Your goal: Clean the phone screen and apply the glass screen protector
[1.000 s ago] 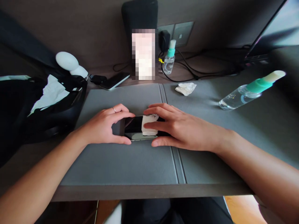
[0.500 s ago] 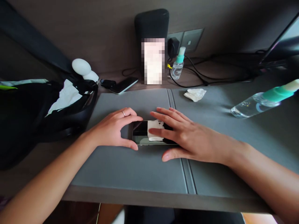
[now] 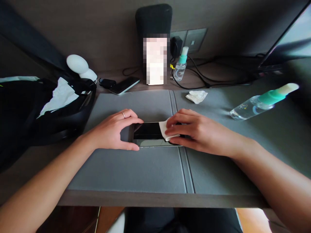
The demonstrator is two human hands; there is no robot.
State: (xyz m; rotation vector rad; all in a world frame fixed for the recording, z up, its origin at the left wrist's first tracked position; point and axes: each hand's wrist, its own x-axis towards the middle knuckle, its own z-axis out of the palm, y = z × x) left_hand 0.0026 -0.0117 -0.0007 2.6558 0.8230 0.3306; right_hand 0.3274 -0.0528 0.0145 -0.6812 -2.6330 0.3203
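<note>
A dark-screened smartphone [image 3: 147, 131] lies flat and sideways on the grey desk mat. My left hand [image 3: 114, 129] grips its left end, thumb on the near edge and index finger on the far edge, with a ring on one finger. Over the phone's right part, my right hand [image 3: 194, 129] has its bent fingers closed on a folded white tissue [image 3: 164, 131], which presses against the screen. The fingers and tissue hide most of the phone's right end.
A crumpled tissue [image 3: 196, 96] and a clear spray bottle [image 3: 250, 106] are on the desk mat [image 3: 126, 168]. Behind it sit a small spray bottle [image 3: 180, 69], another phone [image 3: 125, 85] and black cables [image 3: 201, 81]. A black bag [image 3: 48, 119] is at left, a screen [image 3: 289, 38] at right.
My right hand has drawn its spread fingers together around the tissue and moved it rightward along the phone. My left hand keeps its grip. The whole view has shifted slightly.
</note>
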